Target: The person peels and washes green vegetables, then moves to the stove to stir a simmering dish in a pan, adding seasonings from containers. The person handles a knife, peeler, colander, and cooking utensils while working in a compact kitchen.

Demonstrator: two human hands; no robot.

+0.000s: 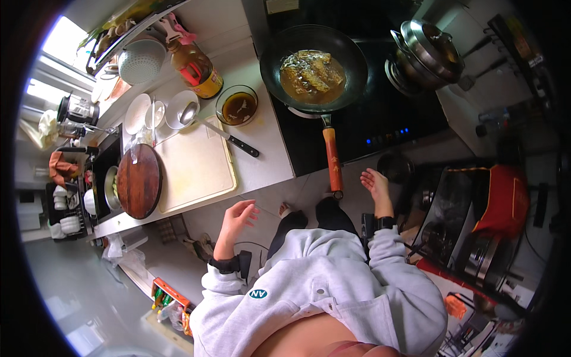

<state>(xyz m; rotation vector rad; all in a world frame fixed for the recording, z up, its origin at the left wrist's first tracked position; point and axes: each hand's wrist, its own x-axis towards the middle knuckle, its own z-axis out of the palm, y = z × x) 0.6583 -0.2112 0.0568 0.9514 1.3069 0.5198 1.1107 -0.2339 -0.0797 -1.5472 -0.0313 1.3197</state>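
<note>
My left hand (pixel 237 219) hovers in front of the counter edge, fingers apart and holding nothing. Nearest to it is a cream cutting board (pixel 192 174) on the white counter. To the right, my right hand (pixel 375 182) is empty too, its fingers spread, beside but apart from the red wooden handle (pixel 332 156) of a wok (pixel 357 85). Browned food pieces (pixel 314 71), perhaps fish, sit in brown liquid inside the wok. A ladle (pixel 238 143) with a black handle rests across the board's corner, its bowl over a white bowl (pixel 176 118).
A glass bowl of brown sauce (pixel 239 108) and a large bottle (pixel 196 67) stand left of the black cooktop (pixel 312 156). A lidded steel pot (pixel 428 58) occupies its right side. A round wooden board (pixel 139 180) sits near the sink. Shelves with cookware (pixel 482 259) flank my right.
</note>
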